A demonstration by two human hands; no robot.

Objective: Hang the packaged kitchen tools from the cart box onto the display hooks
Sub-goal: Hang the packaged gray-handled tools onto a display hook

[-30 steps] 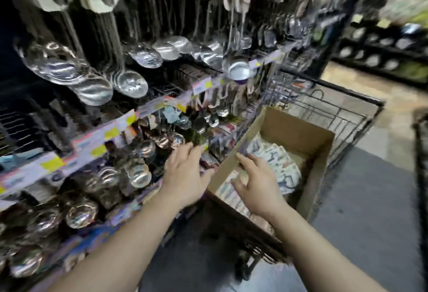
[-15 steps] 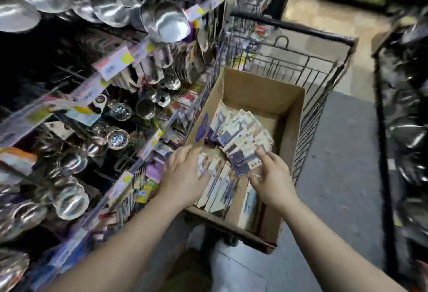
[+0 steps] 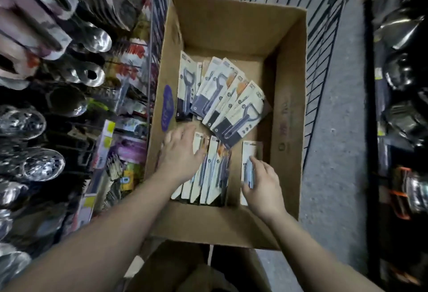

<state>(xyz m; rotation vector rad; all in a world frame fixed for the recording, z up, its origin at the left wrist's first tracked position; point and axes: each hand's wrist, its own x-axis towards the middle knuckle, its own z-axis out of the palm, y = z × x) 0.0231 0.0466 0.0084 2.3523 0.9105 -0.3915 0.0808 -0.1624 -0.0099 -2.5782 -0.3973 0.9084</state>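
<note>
Half a second ago the view took in the shelf and the far rim of the cart; now it looks almost straight down into the box (image 3: 234,22), and both hands have gone deeper among the packs, the left from the near-left corner onto the upright row, the right from the fanned packs to a single one at the near right; I read that as the picking step begun, with nothing lifted out yet and nothing on its way to the hooks. The left hand (image 3: 179,152) lies spread, fingers straight and flat, over the left end of the row of packs (image 3: 214,169) standing on edge against the near wall; it presses or steadies them rather than holding any. The right hand (image 3: 261,183) has its fingers bent round the lone pack (image 3: 249,152) by the right wall, thumb on the near edge; the grip looks light and the pack seems to rest in the box. A fan of peeler packs (image 3: 222,92) lies flat mid-box, untouched; the display (image 3: 88,76) with hanging ladles and strainers stands just left of the wire cart (image 3: 322,60).
</note>
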